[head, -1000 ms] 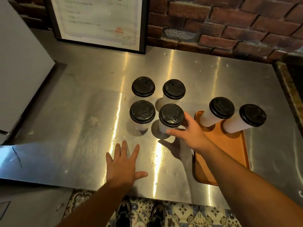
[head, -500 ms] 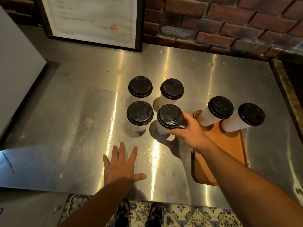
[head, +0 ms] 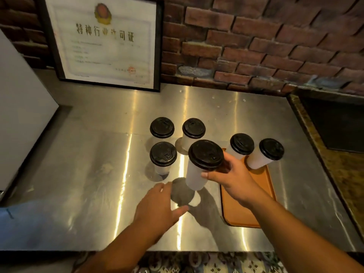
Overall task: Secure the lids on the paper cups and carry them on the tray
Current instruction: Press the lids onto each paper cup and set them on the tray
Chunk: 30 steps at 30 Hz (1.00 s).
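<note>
The right hand [head: 234, 180] is grasping a lidded paper cup [head: 195, 176] just under its black lid [head: 205, 154], in the air just left of the orange tray [head: 242, 209]. The left hand [head: 157, 203], further left, is keeping its grip released. The thin wall is probably crushing easily, so I would be holding gently near the stiff rim. The tray is carrying two lidded cups [head: 256, 161]; their contents are hidden.

Your right hand [head: 230, 179] gripping a white paper cup [head: 194, 177] under its black lid [head: 205, 154], held clear of the steel counter [head: 88, 174], your left hand [head: 157, 205] flat and spread below it, three lidded cups [head: 163, 156] standing behind, two lidded cups [head: 256, 160] on the orange tray [head: 242, 209], a framed certificate [head: 106, 42] against the brick wall [head: 256, 46].
</note>
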Tool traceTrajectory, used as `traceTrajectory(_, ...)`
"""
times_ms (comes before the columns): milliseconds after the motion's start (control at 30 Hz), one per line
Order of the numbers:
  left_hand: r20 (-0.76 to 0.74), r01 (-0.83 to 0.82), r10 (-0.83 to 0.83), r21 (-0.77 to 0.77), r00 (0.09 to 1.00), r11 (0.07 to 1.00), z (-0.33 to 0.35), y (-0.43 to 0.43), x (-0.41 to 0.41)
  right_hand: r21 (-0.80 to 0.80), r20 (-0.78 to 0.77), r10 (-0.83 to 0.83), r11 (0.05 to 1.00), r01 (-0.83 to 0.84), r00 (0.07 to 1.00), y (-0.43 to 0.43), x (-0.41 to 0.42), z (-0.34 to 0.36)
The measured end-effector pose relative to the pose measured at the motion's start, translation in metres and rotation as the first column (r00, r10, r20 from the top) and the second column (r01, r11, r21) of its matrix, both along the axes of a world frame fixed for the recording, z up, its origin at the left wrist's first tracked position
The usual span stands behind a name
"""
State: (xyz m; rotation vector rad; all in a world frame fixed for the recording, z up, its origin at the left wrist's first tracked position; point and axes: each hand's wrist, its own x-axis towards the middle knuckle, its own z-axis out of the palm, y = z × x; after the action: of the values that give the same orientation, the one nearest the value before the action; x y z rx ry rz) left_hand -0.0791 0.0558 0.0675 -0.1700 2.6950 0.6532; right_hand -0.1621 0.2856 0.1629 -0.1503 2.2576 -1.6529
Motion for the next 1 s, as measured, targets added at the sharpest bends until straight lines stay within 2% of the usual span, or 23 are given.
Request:
traceTrajectory(67, -0.158, -0.030, 0.055, 0.153, 0.986, 0.988, 0.033, 0.014, 0.003, -0.012, -0.027, -0.007, 1.000, 0.006, 1.000, -0.002, 0.012, 0.023)
traceTrajectory(167, -0.302, 0.000, 0.101, 0.316, 0.948, 0.949, 0.087, 0.022, 0.011, -0.024, -0.078, -0.024, 0.999, 0.023, 0.997, -0.009, 0.033, 0.058)
traceTrajectory(300, -0.390, 0.060, 0.136, 0.452, 0.911, 0.890, 0.142, 0.020, 0.024, -0.080, -0.149, -0.056, 0.996, 0.044, 0.987, -0.018, 0.057, 0.100)
traceTrajectory(533, -0.495, 0.097, 0.213, 0.528, 0.842, 0.843, 0.192, 0.016, 0.054, -0.158, -0.310, -0.094, 0.986, 0.046, 0.946, -0.030, 0.096, 0.155)
traceTrajectory(667, -0.500, 0.097, 0.236, 0.553, 0.833, 0.828, 0.213, 0.019, 0.069, -0.158, -0.372, -0.094, 0.987, 0.037, 0.923, -0.036, 0.116, 0.172)
traceTrajectory(1000, -0.546, 0.095, 0.271, 0.550, 0.793, 0.830, 0.246, 0.005, 0.098, -0.204, -0.323, -0.088, 0.979, 0.022, 0.942, -0.055, 0.147, 0.186)
